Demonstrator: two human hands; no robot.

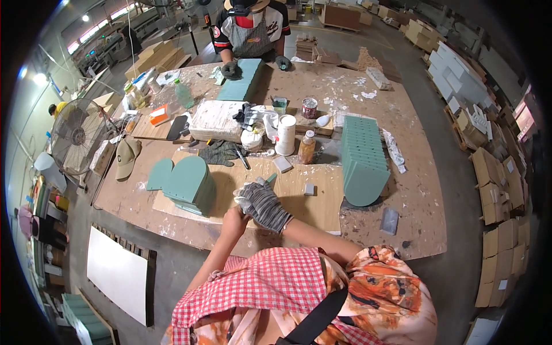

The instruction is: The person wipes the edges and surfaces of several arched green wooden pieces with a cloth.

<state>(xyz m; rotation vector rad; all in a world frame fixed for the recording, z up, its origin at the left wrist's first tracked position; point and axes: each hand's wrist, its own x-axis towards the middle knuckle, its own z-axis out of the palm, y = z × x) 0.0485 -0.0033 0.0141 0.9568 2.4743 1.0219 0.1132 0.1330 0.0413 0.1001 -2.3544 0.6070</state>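
My left hand [233,222] is bare and closed, its fingers against the whitish fingertips of the glove on my right hand [264,206]. That right hand wears a grey knitted glove and is curled closed. Past its knuckles shows a small green piece [271,179]; whether it is held is hidden. Both hands are over a light wood board [319,214]. To their left stands a stack of round-ended green panels [185,179]. A small grey block [310,189] and a pale block [283,164] lie on the board beyond my right hand.
A long row of green panels [363,155] stands at right. Behind the board are a white bottle [286,135], an amber bottle [307,147], a loose grey glove [221,153] and a can [309,108]. Across the table [411,221], a gloved co-worker [251,35] handles green panels. A fan [79,135] stands left.
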